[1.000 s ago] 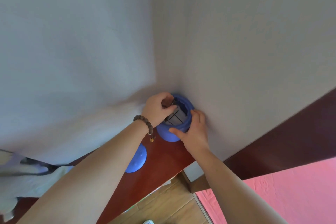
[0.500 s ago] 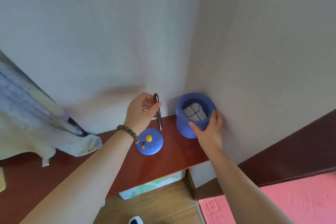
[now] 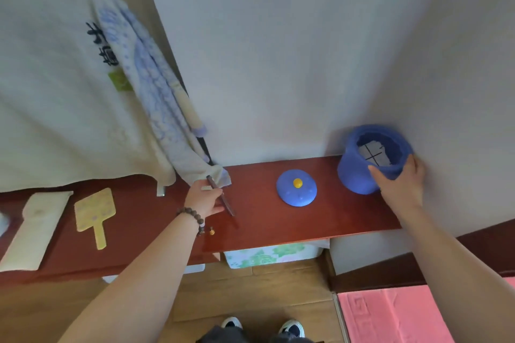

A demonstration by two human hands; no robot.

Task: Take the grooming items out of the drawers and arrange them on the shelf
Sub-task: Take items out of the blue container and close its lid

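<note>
The view has swung down and left since half a second ago, so far more of the dark red shelf (image 3: 278, 228) now shows, along with a hanging white cloth (image 3: 55, 92) and a blue-patterned towel (image 3: 156, 97) draped against the wall. On the shelf's left part lie a pale flat pouch (image 3: 33, 228) and a yellow paddle-shaped item (image 3: 94, 211), neither seen before. The blue pot (image 3: 362, 172) stands where it did in the corner at the shelf's right end, its opening showing a crossed grid inside. The right hand (image 3: 401, 184) curls round its rim and side as before. The blue lid (image 3: 296, 188) with its yellow knob lies flat on the shelf, apart from the pot. The left hand (image 3: 204, 198) has moved left, away from the lid, and pinches a thin dark stick (image 3: 221, 196) low over the shelf; whether its tip touches the wood cannot be told. What the stick is stays unclear. The pouch is cut off at the left edge.
</note>
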